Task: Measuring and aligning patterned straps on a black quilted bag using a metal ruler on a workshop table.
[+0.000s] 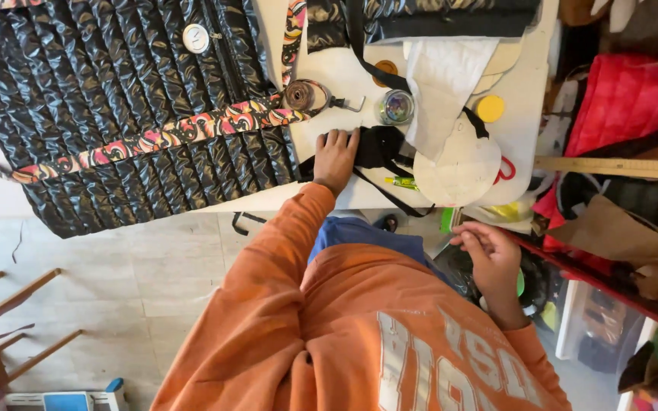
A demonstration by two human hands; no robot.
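Head view: left hand presses flat, grip apart, on black fabric; right hand loosely curled, empty.

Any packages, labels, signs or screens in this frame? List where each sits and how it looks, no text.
Round badge: on the black quilted fabric, top left; white disc.
Small round tin: on the white table, beyond the left hand; clear lid, multicoloured contents.
Yellow round lid: table's right side.
Sweatshirt lettering: orange chest, pale block print.
No screens or signs.
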